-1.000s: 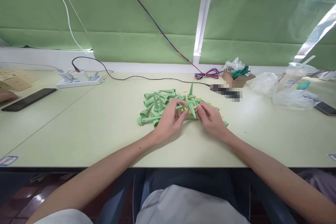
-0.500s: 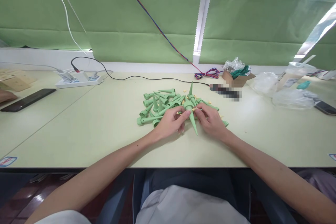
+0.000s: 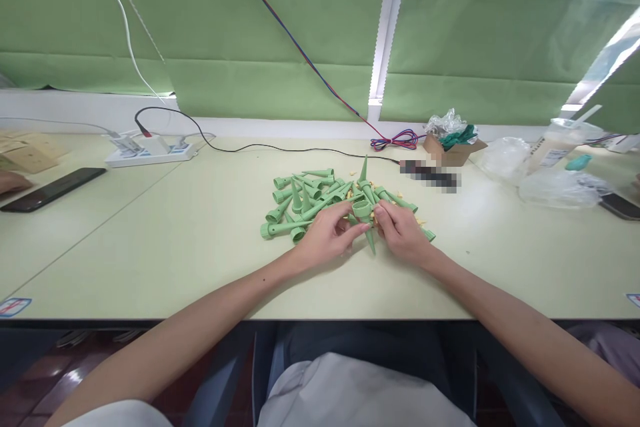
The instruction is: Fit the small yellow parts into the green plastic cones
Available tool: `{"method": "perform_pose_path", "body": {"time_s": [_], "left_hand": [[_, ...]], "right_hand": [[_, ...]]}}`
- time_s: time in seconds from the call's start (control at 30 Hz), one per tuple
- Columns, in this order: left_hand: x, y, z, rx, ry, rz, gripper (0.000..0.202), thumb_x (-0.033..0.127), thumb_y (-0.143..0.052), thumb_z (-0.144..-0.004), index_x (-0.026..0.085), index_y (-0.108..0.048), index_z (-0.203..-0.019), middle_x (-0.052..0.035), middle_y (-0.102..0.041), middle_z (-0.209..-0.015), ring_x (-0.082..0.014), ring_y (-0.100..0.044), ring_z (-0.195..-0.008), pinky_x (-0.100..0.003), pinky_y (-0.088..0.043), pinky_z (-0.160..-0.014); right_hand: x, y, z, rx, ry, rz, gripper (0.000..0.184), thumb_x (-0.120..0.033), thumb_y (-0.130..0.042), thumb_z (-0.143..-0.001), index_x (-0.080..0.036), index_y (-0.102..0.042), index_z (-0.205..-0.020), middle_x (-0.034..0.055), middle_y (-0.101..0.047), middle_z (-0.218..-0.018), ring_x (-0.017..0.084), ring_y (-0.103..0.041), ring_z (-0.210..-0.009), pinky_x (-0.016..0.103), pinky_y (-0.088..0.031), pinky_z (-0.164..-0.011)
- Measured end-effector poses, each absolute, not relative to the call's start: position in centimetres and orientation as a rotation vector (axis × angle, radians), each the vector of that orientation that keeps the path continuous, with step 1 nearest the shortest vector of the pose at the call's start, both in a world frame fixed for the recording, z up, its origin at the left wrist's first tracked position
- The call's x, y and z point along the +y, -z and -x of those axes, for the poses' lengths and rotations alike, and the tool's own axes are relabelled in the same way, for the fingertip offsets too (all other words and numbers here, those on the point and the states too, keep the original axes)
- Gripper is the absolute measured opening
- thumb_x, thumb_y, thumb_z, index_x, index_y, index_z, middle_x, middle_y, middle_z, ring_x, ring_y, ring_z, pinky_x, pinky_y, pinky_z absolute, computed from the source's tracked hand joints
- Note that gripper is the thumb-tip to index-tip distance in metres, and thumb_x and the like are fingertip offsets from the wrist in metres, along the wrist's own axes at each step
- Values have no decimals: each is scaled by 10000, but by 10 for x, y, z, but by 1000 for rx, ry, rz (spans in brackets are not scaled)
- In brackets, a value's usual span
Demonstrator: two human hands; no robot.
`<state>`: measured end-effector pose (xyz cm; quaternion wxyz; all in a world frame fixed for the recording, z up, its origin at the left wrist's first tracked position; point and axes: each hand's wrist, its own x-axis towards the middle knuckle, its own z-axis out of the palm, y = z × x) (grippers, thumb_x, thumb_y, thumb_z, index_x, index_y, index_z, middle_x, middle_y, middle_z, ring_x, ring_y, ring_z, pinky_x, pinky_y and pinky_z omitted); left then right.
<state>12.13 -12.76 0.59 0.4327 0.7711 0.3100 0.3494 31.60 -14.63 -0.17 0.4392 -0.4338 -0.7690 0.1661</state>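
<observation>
A pale bench [image 3: 150, 247] carries a heap of green spikes [image 3: 297, 200] midway between its front and back edges.
On the heap's side toward the front edge, the left hand [image 3: 327, 233] grips one cupped spike [image 3: 361, 211] between thumb and fingers, open end up, point slanting down toward that edge; the right hand [image 3: 403, 230] has its fingertips drawn together at the spike's side, their grasp impossible to tell; small yellow pieces [image 3: 352, 173] lie scattered about the heap.
</observation>
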Motion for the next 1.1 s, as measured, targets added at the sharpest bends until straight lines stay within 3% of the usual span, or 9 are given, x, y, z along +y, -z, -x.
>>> {"method": "perform_pose_path", "body": {"time_s": [0.13, 0.3, 0.53, 0.63, 0.73, 0.87, 1.1], "left_hand": [[-127, -5, -120, 817, -1004, -2107, 305, 437, -629, -905, 197, -450, -848, 16, -461, -766, -107, -525, -569, -239, -426, -508], [-128, -5, -120, 822, -1077, -2170, 269, 432, -627, -909, 193, -508, -869, -9, -479, -819, -117, -518, -623, -247, -456, -553], [-130, -9, -123, 831, -956, -1939, 316, 437, -601, -923, 214, -429, -780, 45, -491, -556, -133, -538, -471, -249, -424, -495], [-130, -10, -123, 826, -954, -1877, 296, 441, -598, -926, 212, -473, -787, 40, -516, -531, -143, -555, -470, -249, -430, -491], [-129, -10, -124, 815, -998, -1778, 249, 441, -612, -918, 200, -554, -945, 14, -595, -676, -124, -556, -469, -245, -433, -467], [-130, -12, -125, 816, -1014, -1650, 462, 461, -621, -916, 204, -509, -1283, -3, -631, -806, -98, -545, -443, -239, -446, -438], [-128, -15, -124, 767, -959, -1591, 472, 467, -640, -904, 183, -531, -1265, 42, -570, -613, -116, -536, -423, -244, -459, -423]], "right_hand": [[-147, 0, -315, -1902, -460, 1074, 433, -442, -301, -1064, -244, -382, -688, -21, -446, -541, 162, -439, -507, 330, -354, -567], [-148, 0, -314, -1857, -548, 1092, 487, -517, -301, -1055, -243, -377, -660, -10, -445, -538, 166, -430, -516, 331, -353, -546], [-145, 5, -311, -1677, -814, 1050, 493, -610, -385, -1009, -239, -383, -685, -19, -401, -573, 139, -374, -488, 307, -317, -463], [-145, 3, -309, -1590, -992, 1000, 502, -651, -425, -978, -240, -362, -697, -35, -358, -586, 115, -317, -455, 295, -280, -423], [-146, -3, -307, -1563, -1092, 951, 499, -669, -482, -947, -242, -381, -710, -48, -335, -592, 100, -322, -436, 281, -265, -400], [-147, -7, -306, -1577, -1134, 947, 480, -671, -524, -924, -246, -407, -734, -58, -337, -585, 97, -345, -411, 279, -270, -380], [-145, -1, -308, -1578, -1188, 902, 462, -635, -536, -935, -240, -420, -724, -61, -344, -606, 91, -365, -396, 274, -276, -376]]}}
